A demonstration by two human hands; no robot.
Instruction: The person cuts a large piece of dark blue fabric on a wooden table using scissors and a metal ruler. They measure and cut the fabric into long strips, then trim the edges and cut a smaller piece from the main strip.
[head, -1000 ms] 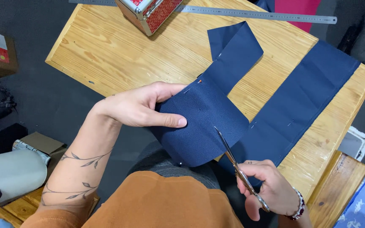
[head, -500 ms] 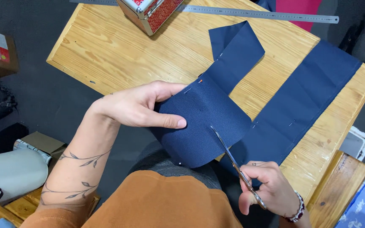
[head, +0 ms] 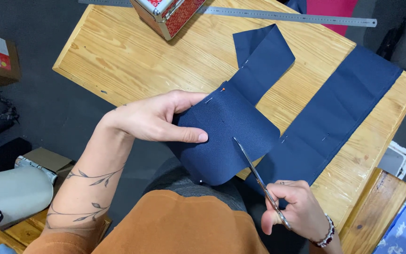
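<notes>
Wooden worktop point(head: 132, 61): left hand point(head: 153, 117) pinches navy cloth point(head: 226, 131); right hand point(head: 297, 211) grips one scissors point(head: 254, 171); one red patterned box point(head: 167, 14) beyond.

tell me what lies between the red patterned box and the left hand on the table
In the head view, only bare wooden table lies between the red patterned box and the left hand, which pinches the navy fabric piece.

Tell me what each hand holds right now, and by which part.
Left hand pinches the navy fabric piece at its left edge, thumb on top. Right hand holds the scissors by the handle loops, blades at the fabric.
</notes>
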